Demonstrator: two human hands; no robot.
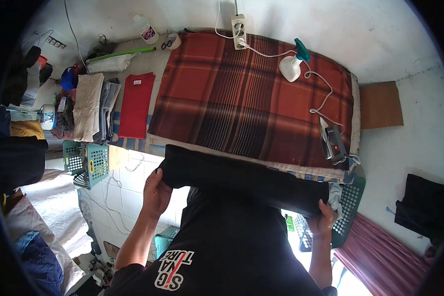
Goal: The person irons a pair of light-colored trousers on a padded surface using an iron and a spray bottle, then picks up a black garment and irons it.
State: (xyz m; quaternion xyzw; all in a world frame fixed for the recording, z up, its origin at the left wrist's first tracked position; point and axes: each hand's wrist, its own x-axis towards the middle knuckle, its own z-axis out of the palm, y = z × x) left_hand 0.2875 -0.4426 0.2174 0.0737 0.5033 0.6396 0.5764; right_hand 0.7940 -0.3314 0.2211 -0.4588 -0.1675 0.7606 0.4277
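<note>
A long folded black cloth, perhaps a garment [241, 175], stretches between my two hands, just off the near edge of the ironing table. My left hand [158, 191] grips its left end, thumb on top and the other fingers partly hidden. At the opposite end my right hand [323, 218] is closed on the lower corner. Beyond the cloth lies a red and black plaid blanket [197, 93] spread over the table. On its right edge stands a dark iron [334, 144], its cord running back across the blanket. A white spray bottle with a green trigger head [291, 66] is farther back.
A folded red garment [135, 106] and stacked folded trousers [89, 106] lie left of the blanket. A power strip [239, 32] sits against the wall, with plugs and cords. Green perforated baskets stand below left [97, 163] and right [349, 209]. A purple curtain [385, 256] hangs at lower right.
</note>
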